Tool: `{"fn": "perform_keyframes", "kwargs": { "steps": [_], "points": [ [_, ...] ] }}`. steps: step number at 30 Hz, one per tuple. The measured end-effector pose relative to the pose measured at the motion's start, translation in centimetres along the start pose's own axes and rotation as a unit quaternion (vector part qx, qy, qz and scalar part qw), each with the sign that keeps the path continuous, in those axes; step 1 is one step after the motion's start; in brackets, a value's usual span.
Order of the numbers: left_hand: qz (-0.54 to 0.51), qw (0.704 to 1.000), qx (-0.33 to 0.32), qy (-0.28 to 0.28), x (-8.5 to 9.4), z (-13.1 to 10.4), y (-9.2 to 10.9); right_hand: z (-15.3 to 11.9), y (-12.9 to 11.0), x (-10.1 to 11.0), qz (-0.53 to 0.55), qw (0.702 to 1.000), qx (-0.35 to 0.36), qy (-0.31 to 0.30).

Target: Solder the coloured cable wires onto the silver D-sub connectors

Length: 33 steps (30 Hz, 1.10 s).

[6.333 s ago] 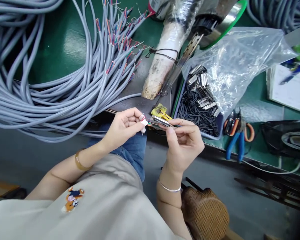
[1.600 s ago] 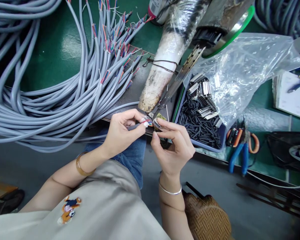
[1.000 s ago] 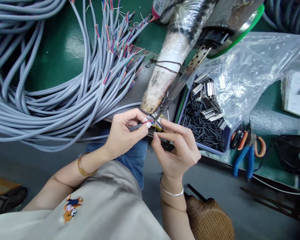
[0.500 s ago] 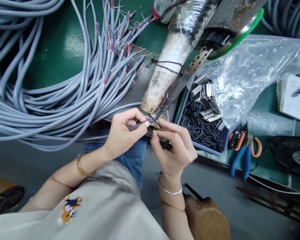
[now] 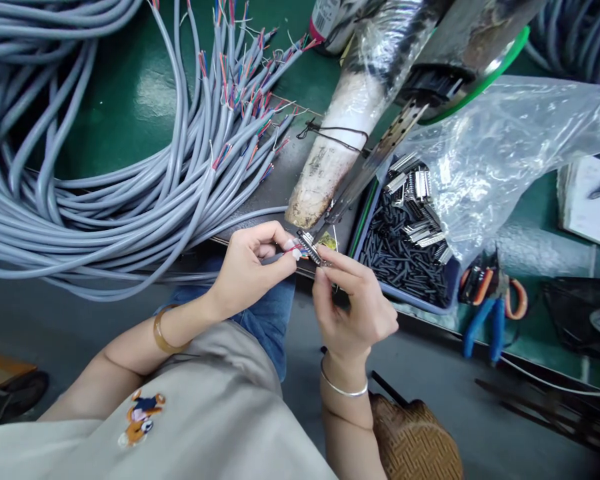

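As the left hand [image 5: 254, 261] pinches coloured wires [image 5: 303, 253] and the right hand [image 5: 356, 303] grips the D-sub connector [image 5: 309, 247], holding both rock-steady beside the soldering iron [image 5: 375, 158] looks key.

This looks like a wiring workshop. Grey cables [image 5: 130, 193] with stripped ends and coloured wires heap across the left of the green tabletop [image 5: 125, 100]. Right of centre, a bin [image 5: 420, 303] holds metal connectors [image 5: 423, 183] and many short black tubes [image 5: 395, 257]. What appears to be a soldering iron [image 5: 387, 143] slants toward the centre, beside a grimy white pipe [image 5: 325, 163]. Pliers [image 5: 498, 327] lie at the right.
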<state>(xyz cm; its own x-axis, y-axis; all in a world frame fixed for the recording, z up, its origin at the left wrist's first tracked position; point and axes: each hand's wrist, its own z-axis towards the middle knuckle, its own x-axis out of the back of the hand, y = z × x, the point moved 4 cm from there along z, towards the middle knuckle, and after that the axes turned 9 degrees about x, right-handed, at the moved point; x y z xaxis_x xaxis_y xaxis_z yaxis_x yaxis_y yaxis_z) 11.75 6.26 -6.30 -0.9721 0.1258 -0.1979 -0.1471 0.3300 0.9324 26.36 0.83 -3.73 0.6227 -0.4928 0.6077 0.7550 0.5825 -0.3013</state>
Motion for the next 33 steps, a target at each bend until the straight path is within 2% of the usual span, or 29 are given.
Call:
{"fn": "perform_keyframes", "kwargs": {
  "steps": [2,4,6,7,9,12,15,23,33],
  "points": [
    [0.006,1.0,0.003,-0.008,-0.1,-0.2,-0.1,-0.3,0.4,0.9,0.04,0.995,-0.028,0.084],
    [0.012,1.0,0.002,-0.015,-0.1,-0.4,-0.1,-0.6,0.7,2.1,0.055,0.976,-0.038,0.207],
    [0.016,1.0,0.0,-0.019,-0.1,-0.6,-0.1,-1.0,0.8,2.8,0.04,0.961,-0.045,0.271],
    [0.016,1.0,0.0,-0.02,-0.1,-0.7,-0.2,-1.1,0.8,2.9,0.033,0.962,-0.059,0.264],
    [0.013,1.0,-0.001,-0.019,-0.1,-0.7,-0.2,-1.1,0.7,2.4,0.015,0.977,-0.078,0.197],
    [0.003,1.0,-0.013,-0.013,0.0,-0.6,-0.2,-1.0,0.2,1.2,0.012,0.996,-0.063,0.065],
    [-0.007,1.0,-0.024,-0.004,0.0,-0.3,-0.2,-0.9,0.0,0.3,0.027,0.998,-0.048,0.003],
    [0.015,0.998,-0.054,0.013,-0.5,0.2,0.7,-0.3,0.1,0.1,0.019,0.999,-0.032,0.018],
    [0.019,0.999,-0.043,0.01,-0.4,0.2,0.4,-0.4,0.7,-0.1,0.042,0.998,-0.045,0.028]
  ]
}}
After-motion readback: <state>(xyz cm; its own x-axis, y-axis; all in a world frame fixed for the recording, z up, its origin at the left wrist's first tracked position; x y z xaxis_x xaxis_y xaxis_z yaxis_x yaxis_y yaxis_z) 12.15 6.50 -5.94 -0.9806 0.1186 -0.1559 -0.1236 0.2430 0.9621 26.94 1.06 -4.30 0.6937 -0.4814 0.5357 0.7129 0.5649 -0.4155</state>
